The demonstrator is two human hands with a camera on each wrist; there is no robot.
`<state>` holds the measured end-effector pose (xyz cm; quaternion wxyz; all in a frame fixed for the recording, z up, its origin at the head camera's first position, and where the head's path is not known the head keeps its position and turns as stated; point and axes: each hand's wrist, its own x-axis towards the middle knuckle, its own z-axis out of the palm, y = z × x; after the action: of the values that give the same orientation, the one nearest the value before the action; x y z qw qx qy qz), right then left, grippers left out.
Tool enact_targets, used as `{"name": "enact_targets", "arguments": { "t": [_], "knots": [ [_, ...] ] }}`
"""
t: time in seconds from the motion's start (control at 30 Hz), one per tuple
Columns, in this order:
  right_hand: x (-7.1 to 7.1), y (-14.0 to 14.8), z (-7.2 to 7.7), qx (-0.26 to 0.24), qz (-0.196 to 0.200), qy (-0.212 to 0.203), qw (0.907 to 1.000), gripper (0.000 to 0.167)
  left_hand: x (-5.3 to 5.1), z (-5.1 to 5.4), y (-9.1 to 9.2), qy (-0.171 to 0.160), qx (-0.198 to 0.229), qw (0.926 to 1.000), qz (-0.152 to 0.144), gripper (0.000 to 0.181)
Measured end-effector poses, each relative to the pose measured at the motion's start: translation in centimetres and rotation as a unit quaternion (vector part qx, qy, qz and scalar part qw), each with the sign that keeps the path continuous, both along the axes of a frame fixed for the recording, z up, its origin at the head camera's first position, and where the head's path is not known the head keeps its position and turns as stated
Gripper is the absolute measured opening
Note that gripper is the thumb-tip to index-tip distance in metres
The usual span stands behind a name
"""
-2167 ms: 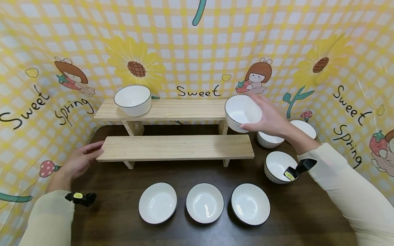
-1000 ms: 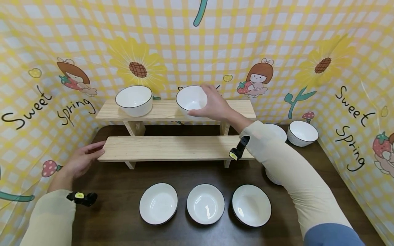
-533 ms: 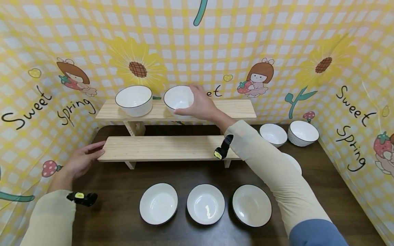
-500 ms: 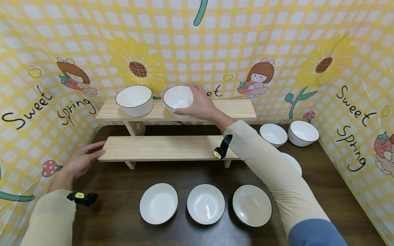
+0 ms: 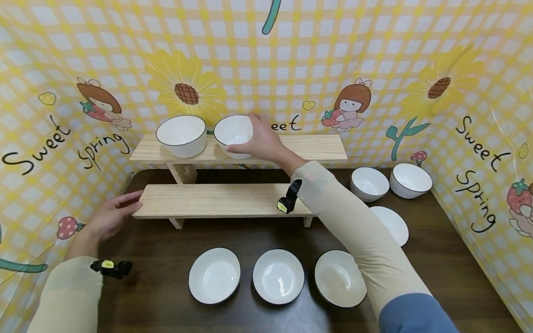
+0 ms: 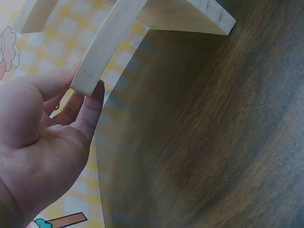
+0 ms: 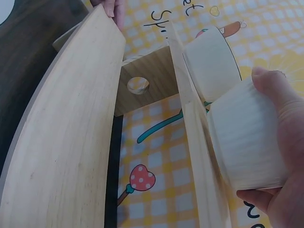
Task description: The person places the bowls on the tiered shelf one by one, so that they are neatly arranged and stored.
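My right hand point(image 5: 264, 141) grips a white dark-rimmed bowl point(image 5: 233, 132) by its right side, on the upper board point(image 5: 312, 145) of a two-tier wooden shelf. Just left of it stands another white bowl point(image 5: 181, 136), with a narrow gap between them in the head view. In the right wrist view the held bowl point(image 7: 247, 137) shows ribbed sides, and my thumb and fingers span it. My left hand point(image 5: 114, 215) pinches the left end of the lower board point(image 5: 225, 199). The left wrist view shows that board's end point(image 6: 99, 61) between thumb and fingers.
Three white bowls stand in a front row: left point(image 5: 214, 275), middle point(image 5: 278, 276) and right point(image 5: 339, 277), the last partly behind my sleeve. More bowls point(image 5: 369, 182) point(image 5: 410, 180) point(image 5: 393, 224) stand right of the shelf on the dark table point(image 5: 166, 259). A checked cloth point(image 5: 266, 69) encloses the back and sides.
My right hand has carried the bowl leftward from the shelf's right end to beside the left bowl, creeping further left in the last half second. The left hand keeps its place on the lower board.
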<state>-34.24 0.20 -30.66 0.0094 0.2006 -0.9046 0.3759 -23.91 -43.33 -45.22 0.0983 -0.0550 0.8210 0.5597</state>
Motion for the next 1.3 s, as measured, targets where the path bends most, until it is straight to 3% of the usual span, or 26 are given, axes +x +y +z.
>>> {"name": "enact_targets", "arguments": {
  "t": [0.17, 0.7, 1.3],
  "knots": [
    [-0.2, -0.4, -0.4, 0.000, -0.004, -0.004, 1.0000, 0.120, -0.1, 0.1, 0.1, -0.002, -0.029, 0.9996, -0.004, 0.076],
    [-0.8, -1.1, -1.0, -0.034, -0.014, -0.010, 0.9993, 0.116, -0.2, 0.1, 0.1, -0.009, -0.036, 0.9993, -0.002, 0.076],
    [-1.5, -1.9, -1.4, -0.056, -0.019, -0.001, 0.9982, 0.116, 0.0, 0.2, 0.1, -0.004, -0.011, 0.9999, 0.001, 0.074]
  ]
}}
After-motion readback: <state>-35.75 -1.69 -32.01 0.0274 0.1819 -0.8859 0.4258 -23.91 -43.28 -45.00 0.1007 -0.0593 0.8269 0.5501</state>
